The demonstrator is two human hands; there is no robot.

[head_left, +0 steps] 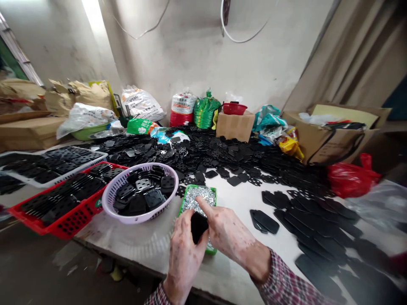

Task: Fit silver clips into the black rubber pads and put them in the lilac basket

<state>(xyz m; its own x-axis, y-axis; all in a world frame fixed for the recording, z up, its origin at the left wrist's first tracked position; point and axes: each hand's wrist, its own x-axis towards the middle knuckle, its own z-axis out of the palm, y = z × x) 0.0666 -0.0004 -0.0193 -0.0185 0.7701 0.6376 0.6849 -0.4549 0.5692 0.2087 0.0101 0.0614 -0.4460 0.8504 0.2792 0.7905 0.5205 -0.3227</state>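
Near the table's front edge, my left hand (184, 254) grips a small black plate (199, 227) between thumb and fingers. My right hand (230, 233) is at the plate's right side, its index finger stretched out and its other fingers curled in against the plate. Part of the plate and the right fingertips are hidden. Under both hands lies a green tray (216, 195) filled with small shiny metal pins (199, 195). A lilac basket (110, 207) holding black plates with holes (154, 198) stands just left of the tray.
A red basket (71, 222) and a white tray (101, 156) hold more plates at left. Loose black plates (265, 221) lie at right, with a large heap (229, 156) behind. Sacks (182, 108), a cardboard box (235, 126) and a red bag (352, 178) stand farther out.
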